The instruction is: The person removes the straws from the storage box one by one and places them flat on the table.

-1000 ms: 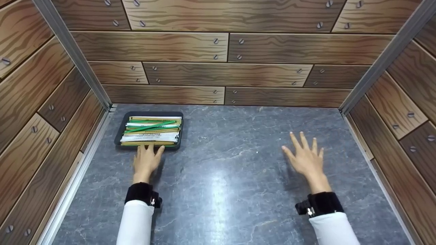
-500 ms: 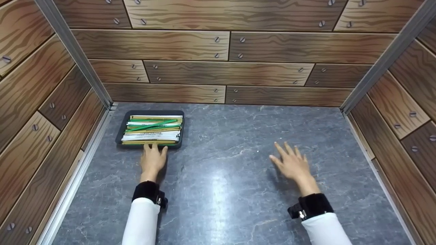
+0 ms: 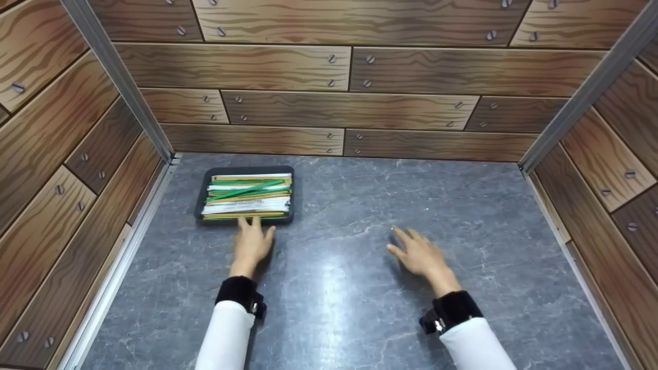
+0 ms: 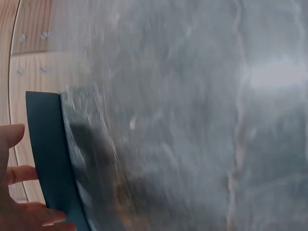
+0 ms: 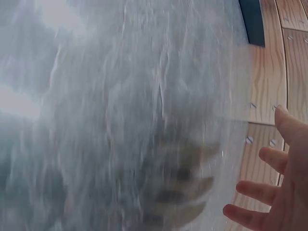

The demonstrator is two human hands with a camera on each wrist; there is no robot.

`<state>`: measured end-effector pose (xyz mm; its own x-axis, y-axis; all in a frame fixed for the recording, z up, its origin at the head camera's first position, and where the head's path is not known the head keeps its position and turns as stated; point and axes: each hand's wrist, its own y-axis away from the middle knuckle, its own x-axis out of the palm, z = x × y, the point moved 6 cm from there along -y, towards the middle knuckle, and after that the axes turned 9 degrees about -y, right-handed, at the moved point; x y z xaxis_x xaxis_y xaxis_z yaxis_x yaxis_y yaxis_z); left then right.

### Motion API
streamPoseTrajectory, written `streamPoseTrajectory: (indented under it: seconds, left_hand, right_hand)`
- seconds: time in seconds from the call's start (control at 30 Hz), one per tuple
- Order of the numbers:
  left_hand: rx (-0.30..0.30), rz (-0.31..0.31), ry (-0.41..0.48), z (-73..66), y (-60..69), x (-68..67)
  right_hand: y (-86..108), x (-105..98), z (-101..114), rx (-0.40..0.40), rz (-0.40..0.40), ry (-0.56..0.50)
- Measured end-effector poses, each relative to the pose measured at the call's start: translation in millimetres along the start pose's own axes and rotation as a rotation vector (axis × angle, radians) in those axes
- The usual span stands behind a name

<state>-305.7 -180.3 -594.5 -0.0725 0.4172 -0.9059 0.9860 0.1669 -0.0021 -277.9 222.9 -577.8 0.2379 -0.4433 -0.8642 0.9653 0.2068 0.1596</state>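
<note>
A dark rectangular tray (image 3: 294, 200) sits at the far left of the grey marbled surface. It holds a pile of slim stick-like packets (image 3: 247, 205) in white, yellow-brown and green, with a green one slanting across the top. My left hand (image 3: 252, 249) reaches to the tray's near side, fingers stretched out at the rim. In the left wrist view, its fingertips (image 4: 53, 216) lie against the tray's outer wall. Off to the right, my right hand (image 3: 421, 257) hovers over the surface with spread fingers, touching nothing; its shadow shows below it in the right wrist view.
Wood-patterned walls (image 3: 344, 108) enclose the surface at the back and both sides, with metal rails (image 3: 123, 77) in the corners. Bare marbled surface (image 3: 349, 195) lies between the tray and the right hand. A light reflection (image 3: 329, 303) shines near the middle.
The tray has slid a little to the right along with my left hand. My right hand has moved left and nearer to my body, towards the middle. The view has shifted slightly.
</note>
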Motion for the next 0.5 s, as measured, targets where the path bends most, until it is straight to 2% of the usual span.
streamPoseTrajectory:
  seconds: [0.13,0.23,0.37,0.5]
  left_hand:
    - [0.048,0.028,-0.003,-18.8,4.5,7.3]
    - [0.084,0.018,0.004,-31.4,10.2,11.1]
    - [0.152,-0.012,-0.006,-46.8,22.3,18.4]
    - [0.232,-0.006,-0.024,-64.6,37.4,26.4]
  right_hand:
    - [-7.2,8.7,13.0,-0.024,0.018,-0.022]
    - [-11.8,15.2,24.8,-0.055,0.028,-0.051]
    - [-15.4,26.6,43.5,-0.134,0.070,-0.078]
    - [-18.5,34.4,62.9,-0.219,0.087,-0.081]
